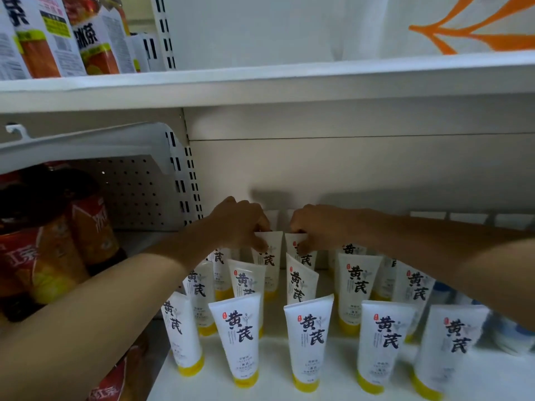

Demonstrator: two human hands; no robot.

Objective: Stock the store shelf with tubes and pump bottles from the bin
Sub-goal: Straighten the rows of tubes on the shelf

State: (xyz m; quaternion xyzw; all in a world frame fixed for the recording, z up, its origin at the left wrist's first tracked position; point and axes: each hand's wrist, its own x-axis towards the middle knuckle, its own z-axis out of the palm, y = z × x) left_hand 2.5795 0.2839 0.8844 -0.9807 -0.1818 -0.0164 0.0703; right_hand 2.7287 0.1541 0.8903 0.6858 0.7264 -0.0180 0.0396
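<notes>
Tubes stand cap-down in rows on the white shelf (333, 380) below my arms, white with yellow caps and black brush lettering. My left hand (240, 224) reaches to the back row and pinches the flat crimped top of one tube (267, 256) between curled fingers and thumb. My right hand (314, 227) is just beside it, its fingers curled over the top edge of the neighbouring tube (302, 253). Both of these tubes stand upright, close together, a narrow gap between them. Nearer to me than my hands, the front row of tubes (307, 340) stands upright with spaces between. Left of my left forearm sit red and orange drink bottles (49, 247) on the adjoining shelf. Above my hands, on the upper shelf, stand tea cartons (58, 36). Beneath my right forearm lies something blue and white (509, 334); I cannot tell what it is.
</notes>
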